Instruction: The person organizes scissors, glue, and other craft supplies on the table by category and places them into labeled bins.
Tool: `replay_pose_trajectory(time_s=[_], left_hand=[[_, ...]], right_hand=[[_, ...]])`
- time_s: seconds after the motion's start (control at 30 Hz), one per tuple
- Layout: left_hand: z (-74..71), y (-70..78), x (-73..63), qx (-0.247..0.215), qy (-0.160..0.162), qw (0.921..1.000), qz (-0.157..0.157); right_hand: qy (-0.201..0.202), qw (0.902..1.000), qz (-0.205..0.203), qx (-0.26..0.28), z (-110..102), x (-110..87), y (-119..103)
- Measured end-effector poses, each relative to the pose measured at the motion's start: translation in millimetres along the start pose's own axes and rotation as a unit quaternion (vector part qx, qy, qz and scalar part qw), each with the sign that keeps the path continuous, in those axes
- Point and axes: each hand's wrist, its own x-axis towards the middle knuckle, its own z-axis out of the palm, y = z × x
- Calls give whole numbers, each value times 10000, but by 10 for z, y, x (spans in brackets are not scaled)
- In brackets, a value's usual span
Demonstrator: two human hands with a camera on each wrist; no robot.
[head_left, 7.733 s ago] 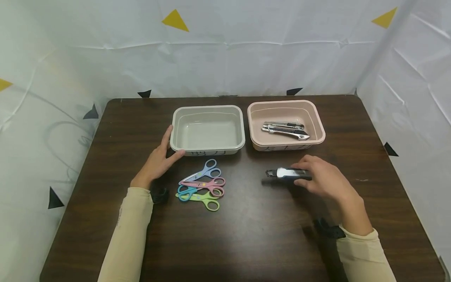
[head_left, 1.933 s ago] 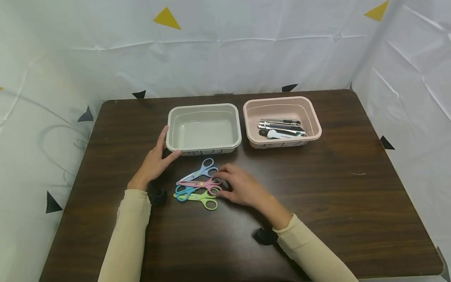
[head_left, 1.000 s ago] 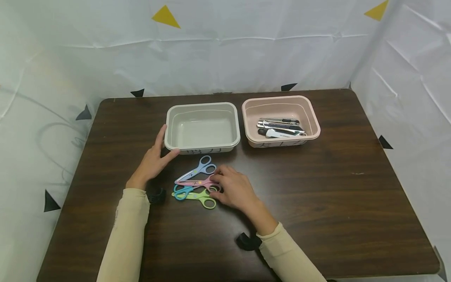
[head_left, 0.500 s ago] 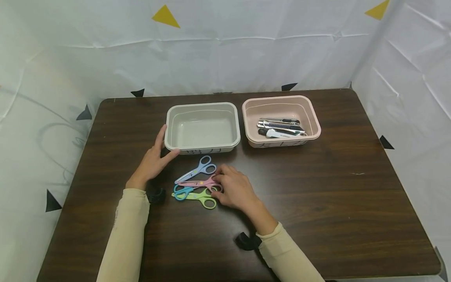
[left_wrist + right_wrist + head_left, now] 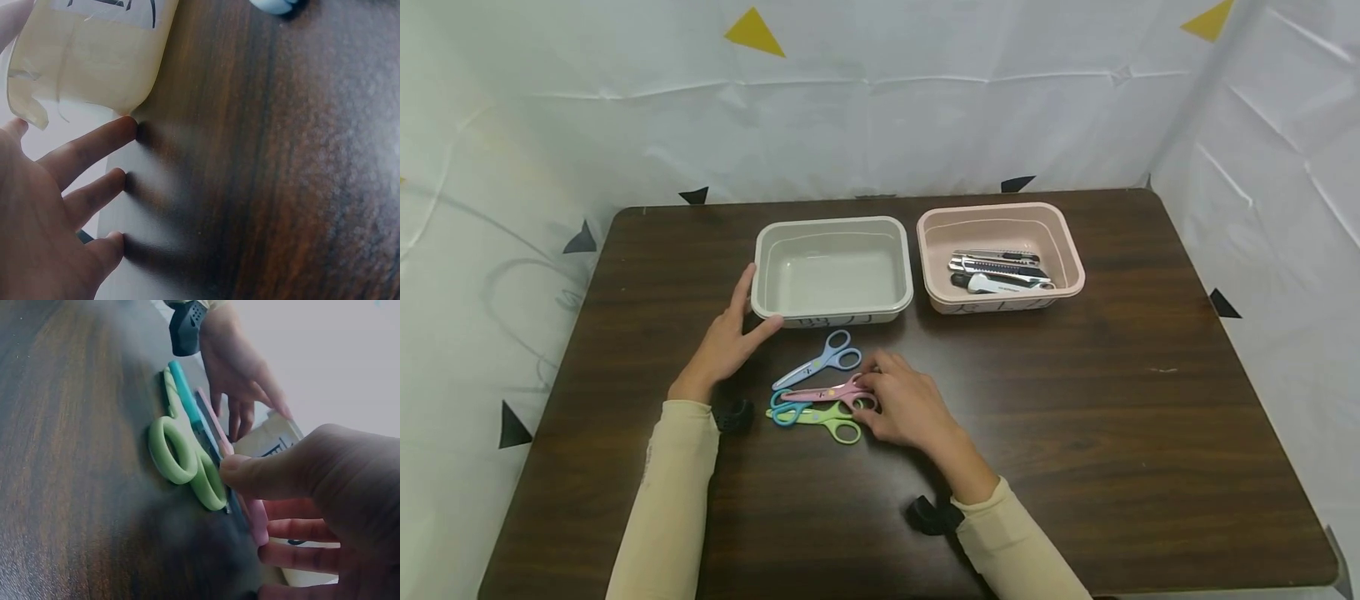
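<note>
My right hand [image 5: 906, 400] pinches the handles of the pink scissors [image 5: 808, 394] between thumb and fingers; the right wrist view shows the thumb on one side of the pink handle [image 5: 257, 522] and fingers on the other. Below and beside it lie green scissors [image 5: 814, 417] and turquoise-handled scissors [image 5: 787, 410], partly covered. Light blue scissors [image 5: 817, 365] lie just above. My left hand [image 5: 718, 350] rests spread at the near left corner of the grey-white bin [image 5: 757, 279], thumb at its front rim, forefinger along its side.
A pink bin [image 5: 924, 254] stands right of the grey-white one, with several utility knives [image 5: 996, 268] inside. Both are on a dark brown wooden table [image 5: 1120, 433], with white sheeting [image 5: 880, 142] behind and at the sides.
The utility knife earlier in my right hand now lies in the pink bin. That hand has moved left to the scissors, and the pink pair has shifted slightly right. The left hand stays put.
</note>
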Motion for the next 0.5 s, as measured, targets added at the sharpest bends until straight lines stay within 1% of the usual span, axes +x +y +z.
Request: replay_pose_trajectory(time_s=[0.1, 0.23, 0.4, 0.5], left_hand=[[1, -4, 2, 11, 12, 10000, -2], [1, -6, 0, 21, 20, 10000, 29], [0, -1, 0, -16, 11, 10000, 75], [0, -3, 1, -24, 13, 10000, 70]], right_hand=[[-83, 10000, 13, -47, -28, -9, -3], [-163, 9998, -43, 50, -102, -27, -13], [-105, 9991, -95, 409, -274, -29, -22], [5, 9990, -114, 432, -400, -9, -23]])
